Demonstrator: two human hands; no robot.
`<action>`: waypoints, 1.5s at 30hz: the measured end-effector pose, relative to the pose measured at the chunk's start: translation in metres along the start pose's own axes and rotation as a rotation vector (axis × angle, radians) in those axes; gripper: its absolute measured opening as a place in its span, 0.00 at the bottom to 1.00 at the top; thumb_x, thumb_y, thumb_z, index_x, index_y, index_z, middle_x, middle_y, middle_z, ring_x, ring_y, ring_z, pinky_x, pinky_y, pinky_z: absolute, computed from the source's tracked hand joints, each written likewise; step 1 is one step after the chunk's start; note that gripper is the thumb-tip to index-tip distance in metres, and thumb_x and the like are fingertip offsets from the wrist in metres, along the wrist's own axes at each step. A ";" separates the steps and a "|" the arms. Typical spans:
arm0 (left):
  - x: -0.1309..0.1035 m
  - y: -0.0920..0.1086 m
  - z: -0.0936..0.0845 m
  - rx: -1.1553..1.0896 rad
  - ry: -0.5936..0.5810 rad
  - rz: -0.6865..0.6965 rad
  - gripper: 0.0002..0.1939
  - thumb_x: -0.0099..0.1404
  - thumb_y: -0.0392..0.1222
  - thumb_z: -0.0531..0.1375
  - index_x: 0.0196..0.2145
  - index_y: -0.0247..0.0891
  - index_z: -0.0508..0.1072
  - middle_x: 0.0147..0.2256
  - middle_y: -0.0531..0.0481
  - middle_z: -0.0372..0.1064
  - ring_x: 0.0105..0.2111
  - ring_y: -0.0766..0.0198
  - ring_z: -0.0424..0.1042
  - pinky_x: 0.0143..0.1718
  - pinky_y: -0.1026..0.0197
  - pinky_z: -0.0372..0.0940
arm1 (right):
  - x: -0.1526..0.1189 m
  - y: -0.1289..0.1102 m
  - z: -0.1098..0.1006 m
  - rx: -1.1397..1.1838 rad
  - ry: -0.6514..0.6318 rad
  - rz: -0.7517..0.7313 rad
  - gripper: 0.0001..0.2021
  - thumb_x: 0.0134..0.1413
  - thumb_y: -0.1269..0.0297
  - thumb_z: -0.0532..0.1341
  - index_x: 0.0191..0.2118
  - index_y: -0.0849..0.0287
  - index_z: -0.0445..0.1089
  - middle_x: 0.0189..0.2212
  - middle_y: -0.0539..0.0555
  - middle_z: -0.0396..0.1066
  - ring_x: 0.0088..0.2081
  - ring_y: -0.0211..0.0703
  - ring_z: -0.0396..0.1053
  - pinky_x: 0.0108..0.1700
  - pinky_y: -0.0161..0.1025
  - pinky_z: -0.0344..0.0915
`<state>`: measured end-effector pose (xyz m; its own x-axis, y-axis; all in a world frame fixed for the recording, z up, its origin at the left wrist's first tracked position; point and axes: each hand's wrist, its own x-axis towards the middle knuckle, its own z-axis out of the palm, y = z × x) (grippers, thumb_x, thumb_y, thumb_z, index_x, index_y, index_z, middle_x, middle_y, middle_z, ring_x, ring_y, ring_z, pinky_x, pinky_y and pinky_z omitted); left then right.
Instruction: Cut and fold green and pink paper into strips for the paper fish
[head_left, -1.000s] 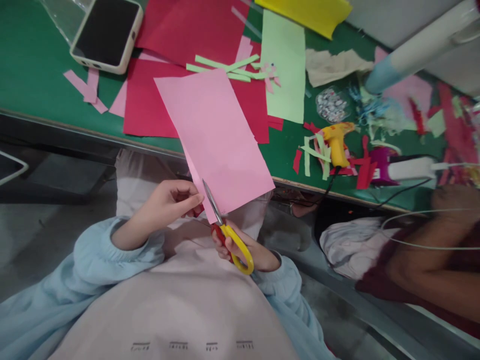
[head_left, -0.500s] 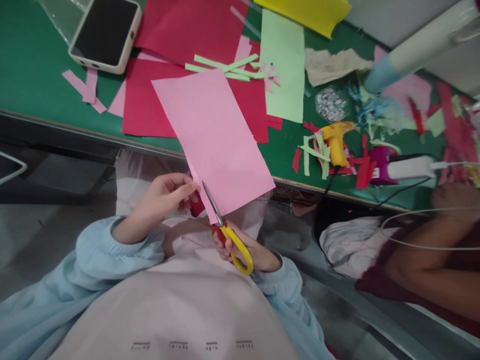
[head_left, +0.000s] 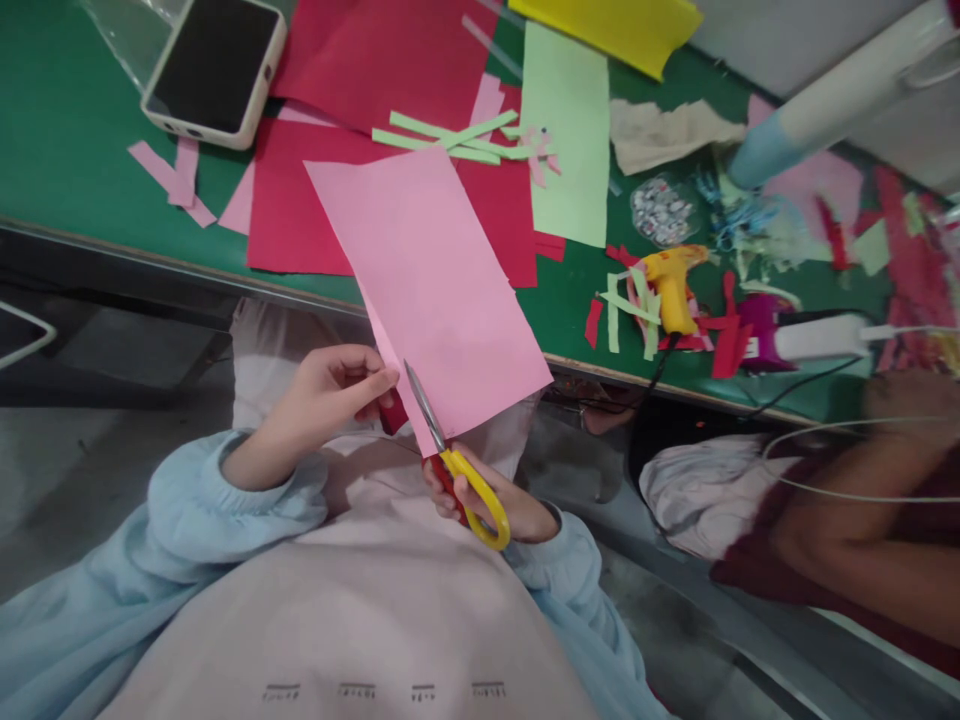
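Observation:
A large pink sheet of paper (head_left: 442,270) slants from the green table down over my lap. My left hand (head_left: 330,400) pinches its left edge between thumb and fingers. Yellow-handled scissors (head_left: 487,500) are in my right hand (head_left: 480,490), fingers through and around the handles. The metal blades lie along the sheet's lower left part, with a narrow strip on their left side. Below the blades a red part shows beside the yellow handle.
On the green table (head_left: 67,180) lie a phone (head_left: 214,70), red sheets (head_left: 300,220), a light green sheet (head_left: 566,140), green strips (head_left: 480,130) and a yellow glue gun (head_left: 675,290). At the right, another person's arm (head_left: 877,480) rests near a cable.
The scissors' handles have spread slightly, with more of the red part showing. The strip's lower end has shifted down a little. My left hand keeps its pinch.

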<state>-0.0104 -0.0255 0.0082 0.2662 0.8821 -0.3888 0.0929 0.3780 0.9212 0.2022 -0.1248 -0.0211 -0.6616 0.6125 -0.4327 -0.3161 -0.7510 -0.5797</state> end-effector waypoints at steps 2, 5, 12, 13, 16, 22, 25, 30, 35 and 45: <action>0.000 0.000 0.000 0.006 0.001 -0.002 0.16 0.58 0.49 0.68 0.23 0.35 0.72 0.19 0.52 0.70 0.17 0.72 0.64 0.19 0.70 0.60 | 0.000 0.000 0.000 0.001 -0.001 0.000 0.24 0.54 0.43 0.66 0.43 0.53 0.58 0.35 0.47 0.53 0.28 0.28 0.50 0.30 0.34 0.46; 0.000 0.000 0.000 0.006 0.005 -0.005 0.16 0.57 0.49 0.68 0.23 0.35 0.72 0.19 0.53 0.69 0.17 0.72 0.64 0.19 0.70 0.60 | -0.001 -0.002 0.002 0.011 0.008 -0.003 0.23 0.54 0.44 0.66 0.43 0.52 0.59 0.35 0.47 0.53 0.28 0.29 0.50 0.30 0.34 0.46; 0.001 -0.004 0.000 0.008 -0.012 -0.008 0.16 0.59 0.50 0.67 0.23 0.35 0.72 0.19 0.52 0.70 0.17 0.72 0.64 0.19 0.70 0.61 | -0.003 -0.002 0.002 0.007 0.010 0.026 0.23 0.52 0.43 0.67 0.44 0.51 0.58 0.34 0.46 0.53 0.28 0.29 0.49 0.30 0.35 0.44; 0.001 -0.004 0.000 0.011 -0.012 -0.007 0.16 0.59 0.50 0.67 0.23 0.35 0.72 0.19 0.52 0.70 0.17 0.72 0.64 0.19 0.70 0.61 | -0.003 -0.002 0.001 0.007 0.005 0.027 0.24 0.52 0.43 0.67 0.44 0.51 0.58 0.35 0.46 0.53 0.28 0.29 0.49 0.30 0.35 0.45; 0.001 -0.004 0.000 0.022 -0.016 0.010 0.17 0.59 0.50 0.67 0.23 0.36 0.72 0.19 0.52 0.69 0.17 0.72 0.64 0.18 0.70 0.61 | -0.002 -0.001 0.000 -0.002 -0.008 0.024 0.25 0.52 0.42 0.66 0.44 0.51 0.57 0.35 0.46 0.53 0.28 0.29 0.49 0.30 0.34 0.45; 0.001 -0.005 0.000 0.038 -0.030 0.029 0.17 0.60 0.51 0.66 0.23 0.36 0.71 0.19 0.52 0.69 0.17 0.72 0.64 0.18 0.70 0.61 | -0.003 0.000 -0.001 -0.025 -0.024 0.010 0.24 0.55 0.42 0.64 0.44 0.52 0.56 0.35 0.46 0.52 0.28 0.27 0.49 0.30 0.32 0.47; 0.001 -0.005 -0.001 0.035 -0.026 0.029 0.17 0.59 0.51 0.66 0.23 0.36 0.71 0.19 0.52 0.69 0.17 0.72 0.64 0.18 0.71 0.61 | -0.003 0.000 -0.002 -0.035 -0.028 0.013 0.23 0.55 0.43 0.64 0.44 0.53 0.56 0.36 0.46 0.53 0.28 0.27 0.50 0.30 0.32 0.48; 0.001 -0.005 -0.002 0.044 -0.020 0.020 0.17 0.59 0.50 0.67 0.23 0.36 0.71 0.18 0.53 0.68 0.17 0.72 0.64 0.18 0.70 0.60 | -0.004 0.000 -0.002 -0.036 -0.016 0.018 0.24 0.55 0.43 0.64 0.46 0.52 0.56 0.36 0.46 0.54 0.29 0.28 0.52 0.30 0.32 0.48; 0.000 -0.003 -0.001 0.053 -0.029 0.034 0.17 0.59 0.50 0.67 0.23 0.35 0.71 0.18 0.53 0.67 0.17 0.72 0.63 0.18 0.70 0.60 | -0.003 -0.002 0.002 -0.032 -0.001 0.016 0.24 0.54 0.42 0.65 0.43 0.53 0.56 0.35 0.46 0.54 0.28 0.28 0.50 0.30 0.33 0.49; -0.003 0.001 0.002 0.098 -0.045 0.037 0.15 0.60 0.48 0.65 0.23 0.36 0.71 0.17 0.54 0.67 0.17 0.72 0.65 0.18 0.71 0.60 | 0.001 -0.007 0.003 -0.029 -0.019 0.030 0.27 0.51 0.39 0.65 0.42 0.54 0.56 0.34 0.46 0.54 0.29 0.29 0.51 0.29 0.33 0.48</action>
<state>-0.0087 -0.0283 0.0098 0.3135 0.8806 -0.3553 0.1754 0.3140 0.9331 0.2021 -0.1199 -0.0152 -0.6835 0.5848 -0.4368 -0.2761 -0.7611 -0.5869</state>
